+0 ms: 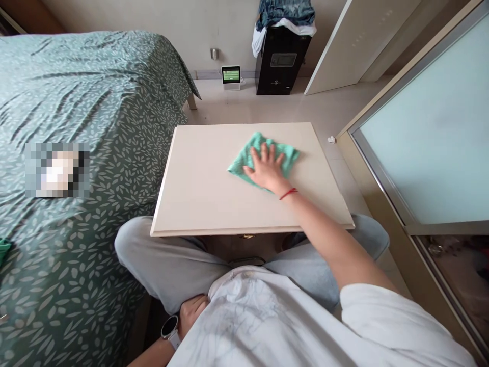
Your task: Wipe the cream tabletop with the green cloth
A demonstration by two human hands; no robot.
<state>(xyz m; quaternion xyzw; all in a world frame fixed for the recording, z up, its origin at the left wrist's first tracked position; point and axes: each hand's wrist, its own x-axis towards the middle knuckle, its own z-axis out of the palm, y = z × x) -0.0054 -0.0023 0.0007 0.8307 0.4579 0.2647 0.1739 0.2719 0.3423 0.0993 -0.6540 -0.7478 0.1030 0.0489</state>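
My right hand (266, 167) lies with fingers spread on a green cloth (292, 153), pressing it against a cream-coloured tabletop (198, 178). The cloth is spread out, slightly rumpled, right of the table's middle; its lower part is covered by my palm. A red string bracelet (288, 193) circles my right wrist. Down by my lap, my left hand (191, 311) rests on my thigh beside the shirt, fingers curled together, with the tips out of sight. A watch (170, 327) is on that wrist.
To the left stands a bed with a green leaf-patterned sheet (114, 132), a blurred-out object (57, 171) on it. Beyond the table are a small screen device (231, 76) and a black cabinet (280, 66) topped with jeans (286, 11). A frosted sliding door (439, 122) borders the right.
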